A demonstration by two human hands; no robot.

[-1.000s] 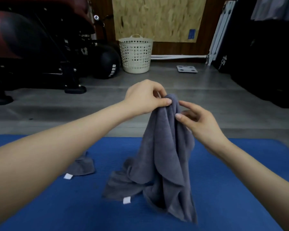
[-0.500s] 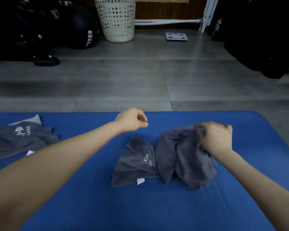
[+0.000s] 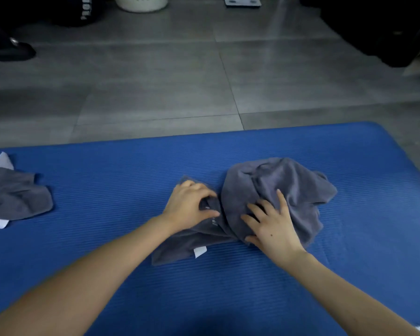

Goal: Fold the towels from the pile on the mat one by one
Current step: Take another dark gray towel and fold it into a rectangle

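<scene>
A crumpled grey towel [image 3: 284,190] lies in the middle of the blue mat [image 3: 107,190], with a white tag at its near edge. My left hand [image 3: 189,207] rests on the towel's left part, thumb and fingers curled and pinching a fold of cloth. My right hand [image 3: 272,226] lies on the bunched right part with fingers spread and nearly straight, pressing down on it. A second grey towel [image 3: 15,197] with white lettering and a white tag lies rumpled at the mat's left edge, away from both hands.
Grey tiled floor [image 3: 180,81] stretches beyond the mat's far edge. At the top edge stand a white laundry basket [image 3: 141,2], a black ball [image 3: 83,10] and a flat scale [image 3: 243,1]. Dark equipment fills the far left and far right corners.
The towel, held up in the air a second ago, now lies on the mat. Both hands have come down onto it, the left from above the mat, the right toward the near side.
</scene>
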